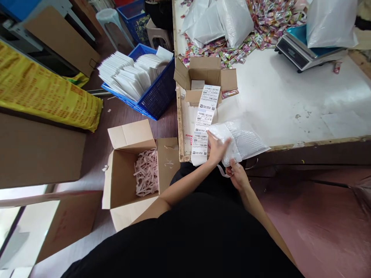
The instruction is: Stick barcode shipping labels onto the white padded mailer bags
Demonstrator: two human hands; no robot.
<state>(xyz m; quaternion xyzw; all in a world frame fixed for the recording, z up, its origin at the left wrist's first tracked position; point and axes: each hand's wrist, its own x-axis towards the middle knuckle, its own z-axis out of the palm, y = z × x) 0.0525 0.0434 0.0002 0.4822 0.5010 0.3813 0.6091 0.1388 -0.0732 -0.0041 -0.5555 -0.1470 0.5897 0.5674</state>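
Visibly crinkled, the white mailer (233, 148) is pinched by right hand (239, 176), left hand (217, 149) spread.

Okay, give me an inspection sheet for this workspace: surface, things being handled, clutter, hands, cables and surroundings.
Surface: white table, smudged in places.
Things at hand: white package at the table's near edge; beside it, strip of printed labels lying partly over a small open carton.
Clutter: heap of small colourful packets, with stuffed white bags on it; scale bearing another white bag.
Hands: left hand on the package; right hand at its near corner, exact grip unclear.
Cables: none clearly identifiable.
Surroundings: blue basket of white envelopes; open box holding shredded paper.
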